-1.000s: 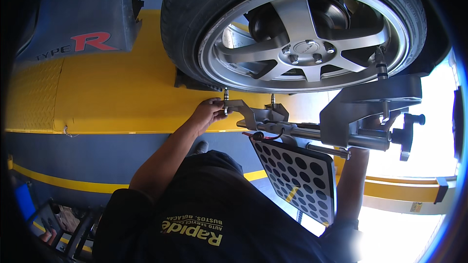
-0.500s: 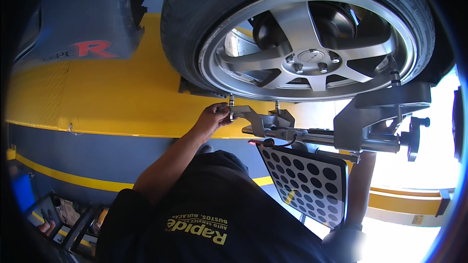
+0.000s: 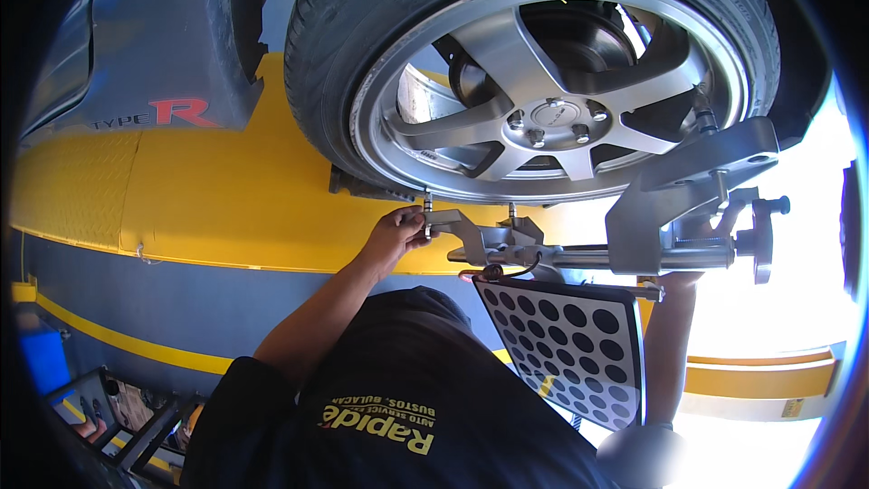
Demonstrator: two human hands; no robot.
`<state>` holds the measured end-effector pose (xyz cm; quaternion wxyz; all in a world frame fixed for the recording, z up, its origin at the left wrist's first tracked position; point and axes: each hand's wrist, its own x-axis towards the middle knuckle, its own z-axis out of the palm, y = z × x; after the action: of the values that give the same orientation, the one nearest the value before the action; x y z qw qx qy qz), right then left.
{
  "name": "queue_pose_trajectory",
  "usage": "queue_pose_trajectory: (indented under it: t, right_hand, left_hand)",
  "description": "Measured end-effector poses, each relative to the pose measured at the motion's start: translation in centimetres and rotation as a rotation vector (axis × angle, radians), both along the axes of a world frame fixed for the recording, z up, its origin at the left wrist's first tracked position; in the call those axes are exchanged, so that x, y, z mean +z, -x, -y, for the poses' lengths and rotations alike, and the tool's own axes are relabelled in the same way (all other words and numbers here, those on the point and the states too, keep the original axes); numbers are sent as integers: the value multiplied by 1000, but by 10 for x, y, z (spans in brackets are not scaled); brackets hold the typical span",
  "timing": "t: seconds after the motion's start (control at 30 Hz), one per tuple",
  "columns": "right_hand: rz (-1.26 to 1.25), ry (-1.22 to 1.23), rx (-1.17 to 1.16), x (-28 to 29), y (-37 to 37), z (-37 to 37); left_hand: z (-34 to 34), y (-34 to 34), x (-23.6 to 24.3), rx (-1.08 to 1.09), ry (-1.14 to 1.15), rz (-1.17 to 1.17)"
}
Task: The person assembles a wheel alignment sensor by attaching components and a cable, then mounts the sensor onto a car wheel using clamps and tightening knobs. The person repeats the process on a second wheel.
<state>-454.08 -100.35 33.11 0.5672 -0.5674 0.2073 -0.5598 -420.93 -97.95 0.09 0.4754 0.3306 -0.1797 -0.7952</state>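
Note:
A grey metal wheel clamp (image 3: 579, 258) lies across the lower rim of a silver spoked wheel (image 3: 514, 54). My left hand (image 3: 396, 234) pinches the clamp's left arm around its upright pin (image 3: 428, 204), close under the rim. At the right, another pin (image 3: 703, 113) reaches up to the wheel's rim beside a spoke. From below, my right forearm (image 3: 672, 335) rises behind the clamp's right end; the clamp and glare hide that hand's fingers. Below the clamp hangs a white target board (image 3: 566, 353) with rows of black dots. A black knob (image 3: 763, 241) sits at the clamp's right end.
A dark tyre (image 3: 321, 63) surrounds the wheel, above a yellow lift platform (image 3: 217, 208). The car's grey body panel (image 3: 154, 54) is at upper left. A black-framed cart (image 3: 136, 426) stands at lower left, near a blue box (image 3: 41, 353). Strong light fills the right side.
The view has tilted, so the wheel sits slightly further left. The clamp's right end appears higher in the view. My left hand keeps its hold on the left arm.

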Motion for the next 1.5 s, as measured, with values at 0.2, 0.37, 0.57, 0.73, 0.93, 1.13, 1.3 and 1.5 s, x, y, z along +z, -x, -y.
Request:
queue_pose_trajectory:
  t: [0.2,0.37,0.57,0.73,0.93,1.13,1.3,1.5]
  right_hand:
    - [12,12,-8,-3,0,3]
    - [7,-13,-37,-10,0,0]
    - [-17,-1,-61,-5,-4,2]
    - [-31,0,-84,-1,-6,5]
    - [-39,1,-112,2,-9,9]
    - [-61,-1,-190,3,-22,-4]
    - [-158,36,-266,-7,-31,-5]
    - [-280,161,-325,-11,-27,11]
  left_hand:
    - [-12,3,-5,14,19,-51]
    - [-5,-4,-10,27,38,-25]
    - [-2,-9,-3,48,16,-19]
    - [-2,-9,0,66,19,-3]
    - [0,-11,-13,52,36,-3]
    - [0,-8,-20,97,77,-66]
    - [-1,-8,-17,44,94,-45]
    - [-1,-8,-15,60,117,-56]
